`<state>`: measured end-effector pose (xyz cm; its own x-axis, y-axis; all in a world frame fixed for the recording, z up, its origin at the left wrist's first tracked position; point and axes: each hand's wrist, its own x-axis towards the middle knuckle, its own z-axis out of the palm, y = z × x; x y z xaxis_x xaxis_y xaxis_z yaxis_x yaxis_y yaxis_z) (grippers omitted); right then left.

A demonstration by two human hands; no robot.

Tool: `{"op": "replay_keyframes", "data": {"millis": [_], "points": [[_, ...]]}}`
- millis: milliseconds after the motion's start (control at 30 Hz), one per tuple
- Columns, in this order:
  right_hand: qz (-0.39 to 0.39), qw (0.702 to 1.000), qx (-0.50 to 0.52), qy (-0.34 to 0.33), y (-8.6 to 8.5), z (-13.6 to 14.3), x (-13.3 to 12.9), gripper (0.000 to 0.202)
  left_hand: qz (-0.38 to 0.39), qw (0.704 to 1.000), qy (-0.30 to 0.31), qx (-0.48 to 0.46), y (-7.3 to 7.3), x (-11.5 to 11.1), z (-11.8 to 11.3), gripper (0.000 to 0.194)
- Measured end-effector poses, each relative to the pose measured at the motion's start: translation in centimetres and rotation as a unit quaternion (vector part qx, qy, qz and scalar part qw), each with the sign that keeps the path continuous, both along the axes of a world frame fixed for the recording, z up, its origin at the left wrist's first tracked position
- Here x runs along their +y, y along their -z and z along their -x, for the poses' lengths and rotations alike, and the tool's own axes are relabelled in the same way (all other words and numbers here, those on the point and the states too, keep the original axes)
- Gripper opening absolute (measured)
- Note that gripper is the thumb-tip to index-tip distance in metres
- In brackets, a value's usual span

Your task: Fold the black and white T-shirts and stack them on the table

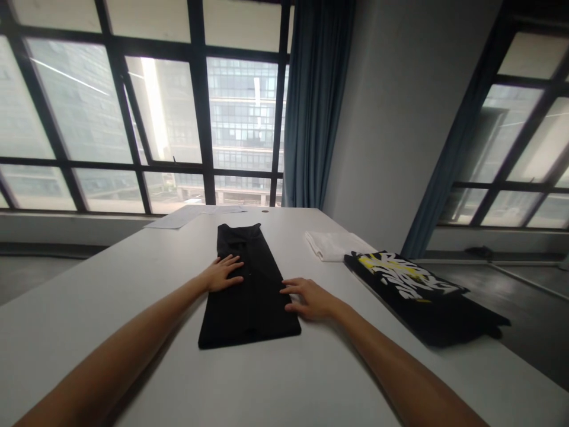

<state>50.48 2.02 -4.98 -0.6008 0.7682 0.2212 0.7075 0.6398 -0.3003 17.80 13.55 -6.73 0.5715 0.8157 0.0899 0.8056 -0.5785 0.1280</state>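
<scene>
A black cloth garment (249, 296), folded into a long narrow strip, lies lengthwise on the white table in front of me. Its far end is uneven, with a raised fold and a small gap; the near end is a straight edge. My left hand (222, 273) rests on its left side with the fingers spread and flat. At the right edge, my right hand (309, 298) touches the cloth with its fingertips, fingers apart. Neither hand grips the fabric. I cannot tell exactly what kind of garment it is.
On the right side of the white table (146, 284) lie a folded white cloth (335, 244) and a black garment with a white and yellow print (413, 290), partly over the edge. Paper sheets (173, 220) lie at the far left. Windows, a blue curtain (313, 112) and a pillar stand behind.
</scene>
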Motion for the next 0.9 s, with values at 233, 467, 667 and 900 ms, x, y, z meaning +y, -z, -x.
{"op": "replay_keyframes", "data": {"millis": [233, 467, 667, 900], "points": [[-0.039, 0.999, 0.02, -0.031, 0.2, 1.7, -0.7, 0.052, 0.049, 0.998, -0.02, -0.022, -1.2, -5.4, 4.6, 0.069], [0.011, 0.993, -0.115, -0.029, -2.9, 2.8, -0.3, 0.055, 0.234, 0.968, 0.084, -0.032, -4.1, -11.2, 8.1, 0.073], [-0.028, 0.996, -0.075, -0.027, -2.2, 4.4, -1.0, 0.036, 0.24, 0.963, 0.093, -0.085, -3.9, -11.3, 10.7, 0.059], [-0.072, 0.994, 0.037, -0.068, 0.1, 3.7, -0.3, 0.021, 0.095, 0.967, 0.166, -0.166, -3.0, -12.0, 8.1, 0.013]]}}
